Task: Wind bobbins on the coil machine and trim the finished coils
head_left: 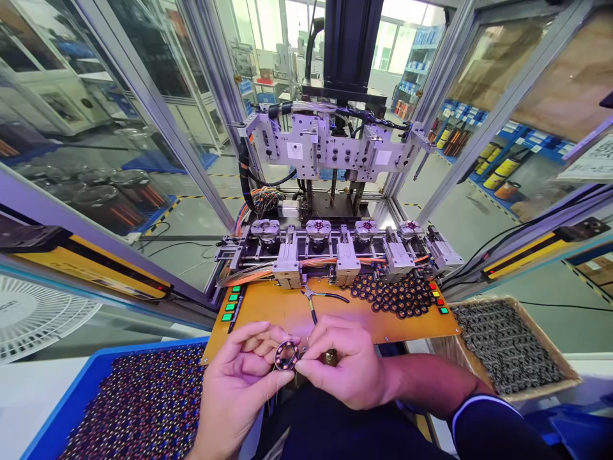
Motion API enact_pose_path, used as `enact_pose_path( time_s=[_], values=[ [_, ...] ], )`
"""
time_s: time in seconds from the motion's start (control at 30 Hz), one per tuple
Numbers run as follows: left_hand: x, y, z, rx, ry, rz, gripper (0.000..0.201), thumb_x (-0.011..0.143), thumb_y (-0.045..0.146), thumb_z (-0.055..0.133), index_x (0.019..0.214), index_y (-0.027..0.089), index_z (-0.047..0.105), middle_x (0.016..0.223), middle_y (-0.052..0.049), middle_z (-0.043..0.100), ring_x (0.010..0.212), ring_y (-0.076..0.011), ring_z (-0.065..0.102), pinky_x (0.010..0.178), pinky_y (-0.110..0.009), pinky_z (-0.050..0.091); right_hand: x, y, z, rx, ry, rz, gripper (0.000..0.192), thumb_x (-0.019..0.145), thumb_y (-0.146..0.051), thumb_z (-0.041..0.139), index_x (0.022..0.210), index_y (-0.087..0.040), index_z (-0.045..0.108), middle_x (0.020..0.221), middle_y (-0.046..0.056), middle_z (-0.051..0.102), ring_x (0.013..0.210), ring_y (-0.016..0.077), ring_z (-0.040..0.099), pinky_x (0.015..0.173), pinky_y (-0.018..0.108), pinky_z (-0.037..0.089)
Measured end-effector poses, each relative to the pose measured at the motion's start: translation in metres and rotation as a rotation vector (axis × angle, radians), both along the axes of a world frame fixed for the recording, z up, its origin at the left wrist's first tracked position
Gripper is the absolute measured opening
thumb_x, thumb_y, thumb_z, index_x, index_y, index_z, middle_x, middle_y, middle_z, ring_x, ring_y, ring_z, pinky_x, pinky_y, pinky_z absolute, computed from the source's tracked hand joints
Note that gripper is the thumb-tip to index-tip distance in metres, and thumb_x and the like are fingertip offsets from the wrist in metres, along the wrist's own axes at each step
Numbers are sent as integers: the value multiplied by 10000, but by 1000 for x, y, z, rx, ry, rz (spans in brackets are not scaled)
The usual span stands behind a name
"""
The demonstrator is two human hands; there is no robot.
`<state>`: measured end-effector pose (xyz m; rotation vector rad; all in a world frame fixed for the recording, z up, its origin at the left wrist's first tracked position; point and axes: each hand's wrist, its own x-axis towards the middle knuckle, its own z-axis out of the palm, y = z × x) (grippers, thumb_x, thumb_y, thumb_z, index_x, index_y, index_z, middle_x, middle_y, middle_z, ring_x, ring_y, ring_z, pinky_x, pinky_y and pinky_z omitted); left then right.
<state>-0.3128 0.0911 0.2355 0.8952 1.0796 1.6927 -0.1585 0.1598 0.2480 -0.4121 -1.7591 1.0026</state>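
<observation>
Both hands meet low in the middle of the view, over my lap. My left hand point(239, 377) and my right hand point(342, 361) pinch a small wound stator ring point(286, 355) between their fingertips. A thin wire runs from the ring down past my left fingers. Just beyond the hands lies an orange work plate point(287, 310) with a pair of black-handled cutters point(318, 297) on it. A heap of similar rings point(395, 295) sits on the plate's right part.
A winding machine with a row of several round fixtures point(318, 229) stands behind the plate, inside glass guard panels. A blue tray point(86, 390) full of rings is at lower left, a cardboard box point(507, 345) of dark rings at right. Green buttons point(230, 305) flank the plate.
</observation>
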Motion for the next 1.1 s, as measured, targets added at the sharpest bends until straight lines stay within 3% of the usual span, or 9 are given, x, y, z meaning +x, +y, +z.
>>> enact_pose_path(
  time_s=[0.2, 0.43, 0.5, 0.93, 1.1],
  values=[
    [3, -1, 2, 5, 7, 16, 534, 611, 67, 869, 1068, 288, 705, 908, -1, 782, 823, -153, 765, 766, -206, 610, 5, -1, 0, -243, -34, 149, 145, 800, -208, 716, 682, -146, 660, 659, 13, 646, 609, 89, 582, 590, 202, 491],
    [4, -4, 1, 21, -15, 25, 548, 600, 72, 875, 1077, 285, 708, 906, -11, 784, 806, -161, 765, 759, -224, 616, 6, -5, -1, -655, -29, 363, 318, 785, -394, 754, 659, -141, 607, 648, -22, 556, 575, 66, 484, 568, 211, 420],
    [5, -4, 2, 21, -12, 22, 546, 605, 74, 873, 1079, 289, 708, 907, -8, 783, 792, -152, 763, 759, -220, 615, 5, -6, -2, -713, -16, 377, 330, 764, -401, 772, 650, -140, 605, 642, -28, 547, 573, 63, 475, 570, 211, 414],
    [9, -10, 4, -5, 2, 54, 539, 566, 64, 886, 1039, 255, 710, 880, -21, 782, 805, -184, 770, 747, -235, 622, 8, -13, -7, -553, -20, 236, 302, 787, -409, 756, 663, -151, 660, 667, 11, 629, 651, 104, 583, 611, 228, 485],
    [9, -11, 4, -1, 6, 33, 538, 581, 60, 877, 1053, 255, 707, 870, -22, 779, 803, -190, 770, 762, -263, 627, 8, -12, -9, -416, -5, 174, 255, 803, -360, 755, 673, -149, 690, 661, 16, 658, 614, 97, 602, 630, 228, 515]
  ],
)
